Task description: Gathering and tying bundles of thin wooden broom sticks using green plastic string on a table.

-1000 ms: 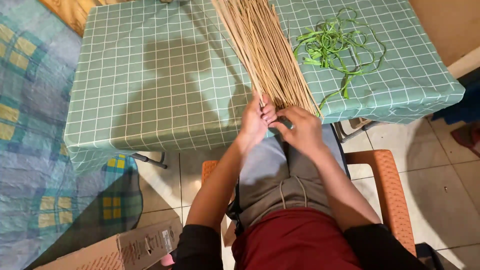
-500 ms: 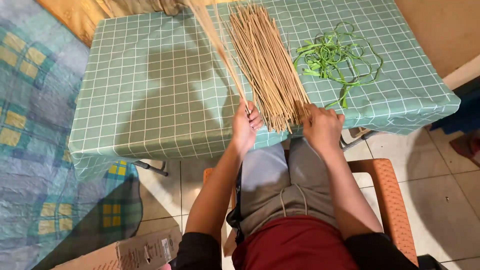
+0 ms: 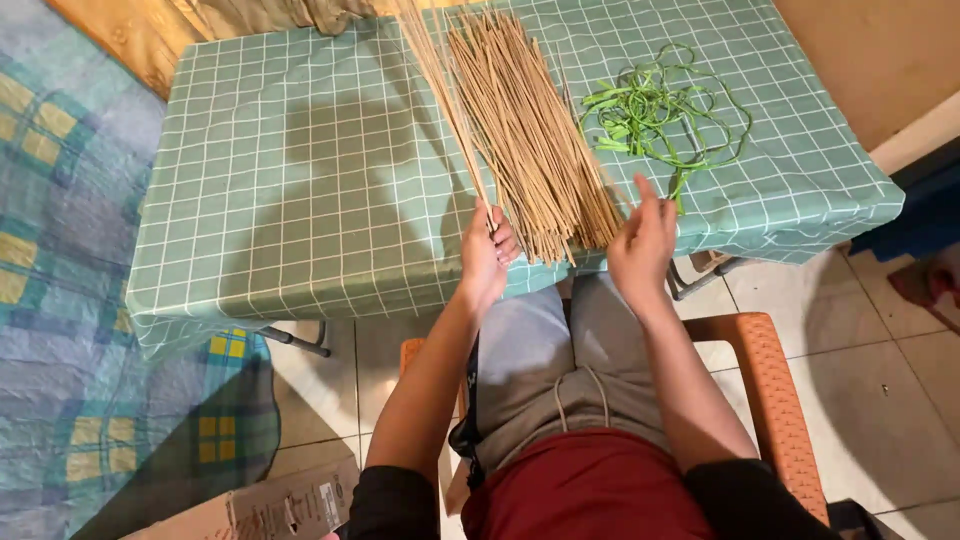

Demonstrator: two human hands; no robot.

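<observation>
Sorting barely begun: left hand (image 3: 487,252) pinching a few sticks (image 3: 440,85), lifting them left of the pile (image 3: 535,140) lying mid-counter (image 3: 300,200). Right hand (image 3: 642,238) hovering open, empty, near pile's right edge. Green strips (image 3: 660,110) lying untouched, far right.

Tan sticks (image 3: 530,130) — green-checked tablecloth (image 3: 300,170)

A home room: checked tablecloth (image 3: 300,200), plastic chair (image 3: 770,380), tiled floor (image 3: 880,400), patterned mat (image 3: 70,300).
</observation>
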